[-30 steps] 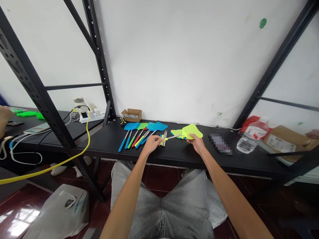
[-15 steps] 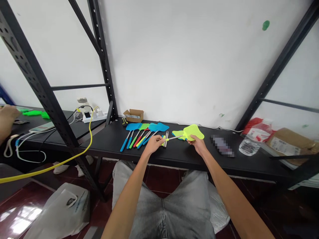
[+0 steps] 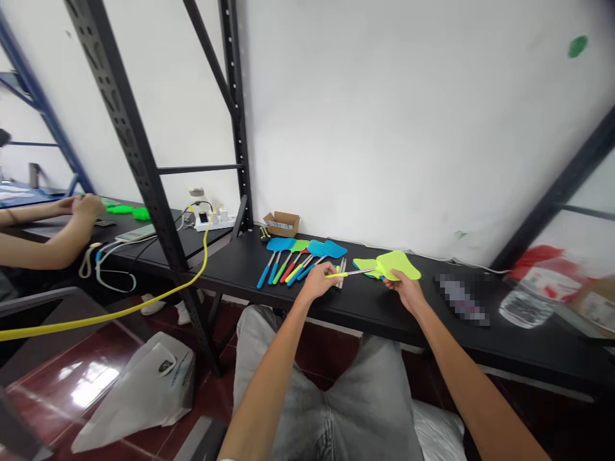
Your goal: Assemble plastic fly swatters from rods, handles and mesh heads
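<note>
A yellow-green fly swatter (image 3: 396, 263) is held level above the black table by both hands. My left hand (image 3: 321, 282) is closed on its handle end, where a thin metal rod runs to the right. My right hand (image 3: 406, 289) pinches the perforated head from below. Under that head lie more loose swatter heads (image 3: 364, 263), yellow-green and blue. Beside my left hand are several thin rods (image 3: 343, 272), partly hidden. To the left, several swatters (image 3: 283, 259) with blue, green, red and yellow handles lie in a row.
A small open cardboard box (image 3: 282, 224) stands at the wall. On the right are a blurred-out item (image 3: 461, 299), a plastic bottle (image 3: 526, 304) and a carton (image 3: 598, 304). A yellow cable (image 3: 204, 256) crosses the left, near the rack post. A co-worker's hands (image 3: 81, 206) are at the neighbouring table.
The camera view has turned left, so the scene sits further right. The swatter stays in both hands, and its head has tilted flatter. The co-worker's two hands now show.
</note>
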Tool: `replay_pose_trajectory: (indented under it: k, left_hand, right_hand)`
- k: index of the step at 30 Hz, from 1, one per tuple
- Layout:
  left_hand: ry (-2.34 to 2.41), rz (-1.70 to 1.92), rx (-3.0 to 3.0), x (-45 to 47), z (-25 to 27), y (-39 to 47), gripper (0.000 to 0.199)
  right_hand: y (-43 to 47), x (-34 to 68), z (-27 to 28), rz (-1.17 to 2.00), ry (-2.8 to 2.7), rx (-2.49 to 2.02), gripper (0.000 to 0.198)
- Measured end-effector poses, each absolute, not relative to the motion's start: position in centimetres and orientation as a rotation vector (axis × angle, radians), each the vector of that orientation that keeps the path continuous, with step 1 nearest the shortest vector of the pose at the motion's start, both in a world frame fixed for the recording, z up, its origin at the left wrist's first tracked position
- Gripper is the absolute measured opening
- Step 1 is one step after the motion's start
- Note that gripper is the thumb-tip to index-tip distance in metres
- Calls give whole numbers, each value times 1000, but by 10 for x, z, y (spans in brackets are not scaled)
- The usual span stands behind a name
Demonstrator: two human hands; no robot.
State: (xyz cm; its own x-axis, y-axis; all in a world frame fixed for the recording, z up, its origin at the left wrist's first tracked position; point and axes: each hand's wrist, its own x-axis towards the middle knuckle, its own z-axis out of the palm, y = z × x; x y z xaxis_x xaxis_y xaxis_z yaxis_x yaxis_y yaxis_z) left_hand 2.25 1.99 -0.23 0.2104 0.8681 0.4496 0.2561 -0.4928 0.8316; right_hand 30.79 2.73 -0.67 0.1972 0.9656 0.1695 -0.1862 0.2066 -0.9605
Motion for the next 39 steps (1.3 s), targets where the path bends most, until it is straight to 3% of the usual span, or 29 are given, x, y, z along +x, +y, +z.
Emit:
replay_pose_trajectory:
  k: [9, 16, 39]
  left_hand:
    - [1072, 1320, 1842, 22, -5, 18, 25]
    - [991, 1335, 1822, 21, -4, 22, 23]
    - [1046, 1306, 1763, 19, -5, 26, 25]
  right_hand:
    - [34, 316, -12, 1001, -845, -880, 31]
    - [32, 314, -7, 859, -792, -888, 52]
    - [34, 314, -13, 826, -988, -1008, 47]
